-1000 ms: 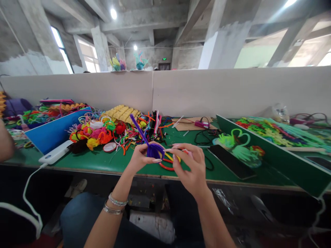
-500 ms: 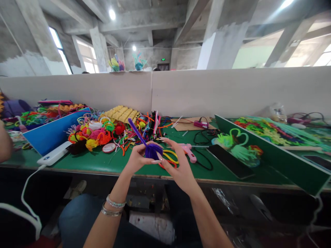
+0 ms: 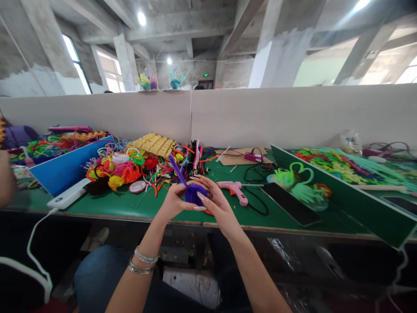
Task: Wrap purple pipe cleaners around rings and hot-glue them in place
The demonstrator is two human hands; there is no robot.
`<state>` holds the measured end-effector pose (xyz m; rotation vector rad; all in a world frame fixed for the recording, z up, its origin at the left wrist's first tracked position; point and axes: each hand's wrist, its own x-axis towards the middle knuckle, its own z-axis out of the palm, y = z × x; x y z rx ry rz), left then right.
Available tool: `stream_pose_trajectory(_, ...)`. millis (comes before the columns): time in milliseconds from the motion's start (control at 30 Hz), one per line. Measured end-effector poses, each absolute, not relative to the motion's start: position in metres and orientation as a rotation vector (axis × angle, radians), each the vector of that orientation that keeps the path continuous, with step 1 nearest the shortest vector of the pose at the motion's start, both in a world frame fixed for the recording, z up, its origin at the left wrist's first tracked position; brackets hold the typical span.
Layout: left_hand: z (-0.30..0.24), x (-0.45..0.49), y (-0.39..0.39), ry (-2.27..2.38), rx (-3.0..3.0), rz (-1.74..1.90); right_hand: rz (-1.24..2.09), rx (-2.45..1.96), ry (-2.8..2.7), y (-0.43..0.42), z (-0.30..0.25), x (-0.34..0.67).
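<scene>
There are two hands (image 3: pixel 173 202) (image 3: pixel 219 203), one purple bundle (image 3: pixel 193 194), one glue gun (image 3: pixel 237 187).

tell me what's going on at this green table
A seated person's left hand and right hand are closed around a purple fuzzy bundle, the right thumb lying across its front. A purple stem sticks up from it, leaning left. To the right of the hands, a pink glue gun lies on the green table, with a black phone beyond it. To the left is a heap of bright fuzzy pieces.
</scene>
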<state>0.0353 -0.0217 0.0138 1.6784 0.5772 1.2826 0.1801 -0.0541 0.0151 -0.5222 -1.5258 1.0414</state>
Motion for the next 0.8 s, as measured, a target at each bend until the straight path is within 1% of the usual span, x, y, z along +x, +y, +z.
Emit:
stream_pose_trajectory(167, 0.0121, 0.0337, -0.0207, 0.616, 1.7, 1.274, 1.056, -0.544, -1.526, -0.0542, 0.0134, 0.1788)
stream_pose_trajectory(533, 0.0094, 0.0325, -0.0209, 0.743, 1.83, 1.252, 1.212, -0.588, -1.407, -0.0512, 0.0068, 0.178)
stream_pose_trajectory(800, 0.0065, 0.0375, -0.0211, 0.72, 1.738, 1.266, 1.205, -0.624, -1.412, -0.0532, 0.0085, 0.1788)
